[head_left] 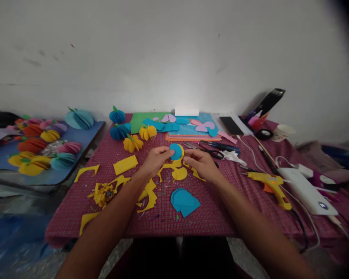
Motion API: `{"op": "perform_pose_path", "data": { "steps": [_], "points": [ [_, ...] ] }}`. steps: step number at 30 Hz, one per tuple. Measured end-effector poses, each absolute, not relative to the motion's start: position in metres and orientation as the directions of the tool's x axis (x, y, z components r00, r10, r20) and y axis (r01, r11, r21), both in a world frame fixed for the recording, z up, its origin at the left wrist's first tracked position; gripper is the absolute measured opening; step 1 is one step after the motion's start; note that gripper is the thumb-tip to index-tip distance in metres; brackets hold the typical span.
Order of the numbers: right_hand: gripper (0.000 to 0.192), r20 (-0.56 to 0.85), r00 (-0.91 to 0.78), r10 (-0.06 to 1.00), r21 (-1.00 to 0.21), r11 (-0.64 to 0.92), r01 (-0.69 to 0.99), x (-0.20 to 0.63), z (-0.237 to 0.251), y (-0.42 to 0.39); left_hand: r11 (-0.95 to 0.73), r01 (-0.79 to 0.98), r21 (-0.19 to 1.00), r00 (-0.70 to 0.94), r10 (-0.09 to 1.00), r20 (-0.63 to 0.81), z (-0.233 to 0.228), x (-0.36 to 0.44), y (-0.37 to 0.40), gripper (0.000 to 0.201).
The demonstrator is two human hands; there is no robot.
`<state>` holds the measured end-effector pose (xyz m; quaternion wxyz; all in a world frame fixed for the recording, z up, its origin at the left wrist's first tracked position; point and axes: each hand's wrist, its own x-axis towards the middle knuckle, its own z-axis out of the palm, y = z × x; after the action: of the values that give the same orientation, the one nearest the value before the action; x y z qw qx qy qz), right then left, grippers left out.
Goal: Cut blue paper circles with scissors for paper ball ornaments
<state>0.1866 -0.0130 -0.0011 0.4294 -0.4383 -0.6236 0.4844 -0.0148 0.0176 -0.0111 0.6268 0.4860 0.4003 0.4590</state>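
Above the middle of the table, a blue paper circle (176, 152) lies over a yellow paper circle (182, 152), whose edge peeks out on the right. My left hand (157, 159) pinches the blue circle at its left edge. At the yellow edge, the fingers of my right hand (202, 161) are closed on the paper. Yellow paper offcuts (149, 193) and a loose yellow circle (179, 173) lie beneath my hands. Nearer to me rests a pile of folded blue paper pieces (184, 201).
A yellow glue gun (270, 184), a white power strip (306, 190) and cables occupy the right side. Scissors (215, 154), a phone (232, 126) and a paper cup (282, 133) sit farther back. Finished paper pumpkins (133, 143) stand back left; more cover a blue side table (90, 135).
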Motion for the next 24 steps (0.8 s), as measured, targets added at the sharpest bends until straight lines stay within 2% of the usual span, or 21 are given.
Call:
{"op": "perform_pose_path", "data": {
  "steps": [2,5,14,19,24],
  "points": [
    [0.025,0.094,-0.240,0.966,-0.989,0.119,0.089,0.180,-0.004,-0.015,0.130,-0.190,0.973,0.307,0.949,-0.067,-0.011,-0.012,0.016,0.034],
    [0.025,0.085,-0.182,0.980,-0.990,0.104,0.097,0.180,-0.008,-0.014,0.148,-0.189,0.971,0.344,0.936,-0.076,-0.011,-0.011,0.015,0.033],
    [0.024,0.022,-0.089,0.996,-1.000,0.021,-0.017,0.177,-0.007,-0.012,0.153,-0.144,0.978,0.351,0.932,-0.094,-0.014,-0.010,0.014,0.031],
    [0.022,0.066,0.007,0.998,-0.997,0.066,0.049,0.184,-0.002,-0.009,0.143,-0.183,0.973,0.274,0.957,-0.089,-0.015,-0.011,0.017,0.033],
    [0.016,0.140,0.056,0.989,-0.973,0.127,0.193,0.199,-0.007,-0.001,0.058,-0.319,0.946,0.058,0.997,-0.042,-0.013,-0.019,0.025,0.034]
  ]
}}
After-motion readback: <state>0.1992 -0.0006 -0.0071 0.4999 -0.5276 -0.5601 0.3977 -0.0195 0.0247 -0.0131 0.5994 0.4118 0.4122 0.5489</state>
